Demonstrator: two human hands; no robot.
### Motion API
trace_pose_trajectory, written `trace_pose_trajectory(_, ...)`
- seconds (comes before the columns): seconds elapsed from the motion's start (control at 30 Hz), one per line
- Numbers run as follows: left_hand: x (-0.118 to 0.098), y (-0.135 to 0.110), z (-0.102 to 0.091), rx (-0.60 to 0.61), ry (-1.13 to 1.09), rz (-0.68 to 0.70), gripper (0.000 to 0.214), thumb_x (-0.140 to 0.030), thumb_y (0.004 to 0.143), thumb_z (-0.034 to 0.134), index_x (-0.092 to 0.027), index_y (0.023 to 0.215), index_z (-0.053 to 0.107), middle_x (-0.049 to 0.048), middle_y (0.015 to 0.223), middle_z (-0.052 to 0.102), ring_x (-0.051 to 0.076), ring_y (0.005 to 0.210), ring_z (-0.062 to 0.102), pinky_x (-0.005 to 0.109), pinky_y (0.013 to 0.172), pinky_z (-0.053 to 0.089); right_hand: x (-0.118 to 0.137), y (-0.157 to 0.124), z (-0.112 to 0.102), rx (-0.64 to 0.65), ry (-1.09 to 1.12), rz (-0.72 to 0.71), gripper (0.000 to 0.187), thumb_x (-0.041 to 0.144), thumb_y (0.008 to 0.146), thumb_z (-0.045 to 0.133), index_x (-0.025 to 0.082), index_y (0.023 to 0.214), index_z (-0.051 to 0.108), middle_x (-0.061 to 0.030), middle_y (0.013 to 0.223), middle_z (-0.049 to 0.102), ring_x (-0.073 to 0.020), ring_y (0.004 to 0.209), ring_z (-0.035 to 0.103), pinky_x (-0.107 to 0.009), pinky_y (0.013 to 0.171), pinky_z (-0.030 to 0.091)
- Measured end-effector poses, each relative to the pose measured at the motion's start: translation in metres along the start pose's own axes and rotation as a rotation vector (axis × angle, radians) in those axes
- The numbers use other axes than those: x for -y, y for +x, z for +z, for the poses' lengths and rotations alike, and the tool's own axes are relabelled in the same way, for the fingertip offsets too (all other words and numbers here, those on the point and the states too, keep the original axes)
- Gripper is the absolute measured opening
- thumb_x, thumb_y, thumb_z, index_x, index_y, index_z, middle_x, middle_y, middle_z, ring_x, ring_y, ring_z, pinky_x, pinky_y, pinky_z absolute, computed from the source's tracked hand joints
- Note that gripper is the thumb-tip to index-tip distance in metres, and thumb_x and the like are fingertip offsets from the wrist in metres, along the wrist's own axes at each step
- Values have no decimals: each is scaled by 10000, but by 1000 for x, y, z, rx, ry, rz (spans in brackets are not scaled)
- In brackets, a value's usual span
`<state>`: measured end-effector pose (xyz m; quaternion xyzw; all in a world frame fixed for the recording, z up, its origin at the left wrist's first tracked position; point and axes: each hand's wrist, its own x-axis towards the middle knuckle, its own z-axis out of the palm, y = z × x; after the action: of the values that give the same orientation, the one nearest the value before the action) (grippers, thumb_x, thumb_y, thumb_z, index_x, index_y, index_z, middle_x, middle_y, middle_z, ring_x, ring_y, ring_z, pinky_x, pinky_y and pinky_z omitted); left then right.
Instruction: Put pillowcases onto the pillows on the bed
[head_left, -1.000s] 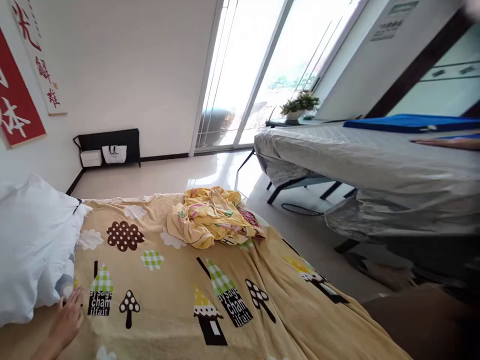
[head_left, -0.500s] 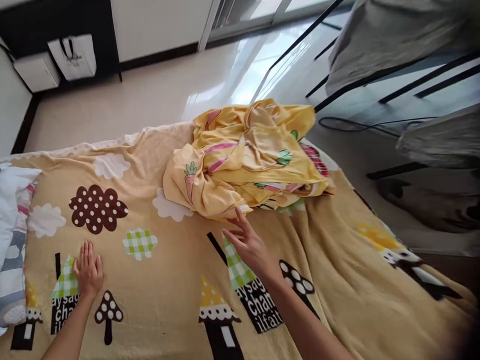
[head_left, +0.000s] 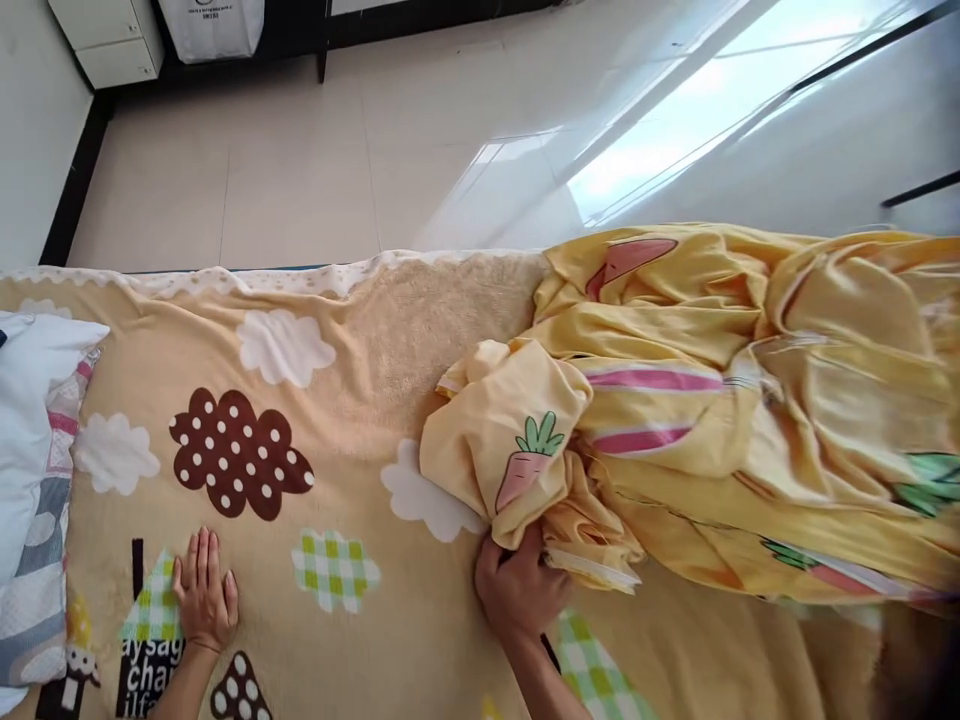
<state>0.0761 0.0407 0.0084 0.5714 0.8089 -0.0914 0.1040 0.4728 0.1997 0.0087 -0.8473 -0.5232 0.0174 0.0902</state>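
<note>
That crumpled yellow carrot-print sheet (head_left: 712, 400) sits bunched on the bed's right side, over a tan fleece blanket with cloud prints (head_left: 360, 340). The right hand (head_left: 521, 590) has its grip curled tight on the sheet's near corner; imo catching the hem beats grabbing a fistful. The left hand (head_left: 204, 600) lies flat on the blanket, fingers spread, holding nothing.

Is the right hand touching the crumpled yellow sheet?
Touching. The head view shows the right hand closed on a bunched edge of the yellow sheet, the cloth lying right over its knuckles with no gap.
</note>
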Motion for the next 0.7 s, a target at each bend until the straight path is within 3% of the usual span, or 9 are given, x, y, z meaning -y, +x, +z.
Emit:
trace_pose_trajectory(0.2, 2, 2, 11, 73, 53, -13, 740, -325, 900, 272, -120, 1565, 20, 125, 1610, 257, 298, 1513, 163, 581, 1226, 43, -2, 3, 3, 15, -44, 3, 624, 430, 917, 343, 8, 1315, 572, -262, 887, 660, -384, 781, 614, -481, 697, 465)
trace_pose_trajectory(0.3, -1, 6, 14, 31, 50, -7, 743, -340, 897, 275, -149, 1565, 13, 105, 1607, 265, 290, 1504, 199, 577, 1228, 64, 0, 10, 1, 41, 36, 35, 571, 403, 902, 340, 44, 1205, 665, -236, 854, 666, -376, 822, 624, -480, 742, 475)
trace_pose_trajectory(0.4, -3, 10, 15, -19, 28, 7, 743, -345, 895, 271, -181, 1558, -23, 87, 1604, 267, 275, 1495, 230, 562, 1230, 85, 6, 21, -15, 133, 194, 86, 488, 302, 835, 349, 120, 1091, 723, -202, 886, 690, -348, 843, 639, -470, 748, 490)
trace_pose_trajectory(0.47, -3, 12, 15, -56, -3, 25, 740, -346, 895, 272, -187, 1552, -29, 87, 1602, 264, 269, 1488, 242, 550, 1229, 112, 9, 23, -42, 149, 259, 88, 452, 291, 797, 368, 152, 1003, 746, -184, 855, 703, -328, 788, 654, -450, 706, 504)
trace_pose_trajectory(0.57, 0, 18, 15, -117, -101, 55, 733, -369, 894, 300, -243, 1553, 5, 94, 1580, 308, 275, 1463, 294, 570, 1192, 213, -2, 3, -104, 76, 368, 30, 442, 400, 806, 383, 183, 900, 756, -173, 881, 728, -330, 829, 685, -427, 737, 537)
trace_pose_trajectory(0.63, 0, 27, 10, -82, -215, 58, 713, -403, 884, 347, -320, 1551, 109, 83, 1553, 369, 285, 1449, 313, 588, 1156, 267, -22, -31, -151, 66, 496, 31, 478, 523, 814, 386, 233, 888, 758, -142, 950, 746, -346, 928, 691, -429, 797, 555)
trace_pose_trajectory(0.7, -1, 37, -6, 36, -357, 64, 695, -439, 843, 444, -394, 1515, 273, 56, 1530, 422, 296, 1457, 287, 583, 1141, 290, -45, -80, -192, 104, 597, 77, 440, 609, 790, 440, 323, 878, 763, -80, 973, 756, -348, 1009, 681, -428, 815, 573)
